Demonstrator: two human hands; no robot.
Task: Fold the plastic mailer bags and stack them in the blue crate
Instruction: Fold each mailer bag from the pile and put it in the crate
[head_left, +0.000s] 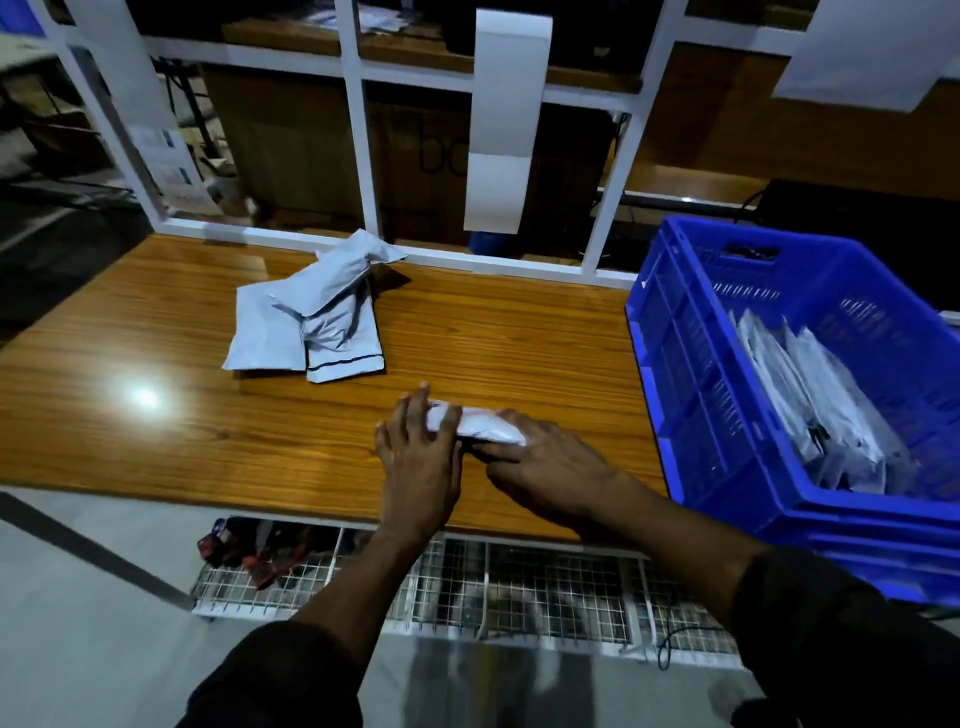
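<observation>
I'm mid-fold: left hand (418, 457) flat, fingers spread, right hand (545, 462) pressing the mailer (485, 425) on the table (156, 415) (grip unclear). Next: lift it into the crate (675, 364).

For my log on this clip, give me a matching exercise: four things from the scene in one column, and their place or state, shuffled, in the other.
Things:
1. blue crate
2. loose mailer bags
3. folded mailer
4. wire rack

Places or states:
A. pressed between both hands, left hand and right hand
B. below the near edge of the table
C. at the table's right end, with bags standing inside
D. lying in a crumpled pile toward the far side of the table

Pairs: 1-C, 2-D, 3-A, 4-B
</observation>
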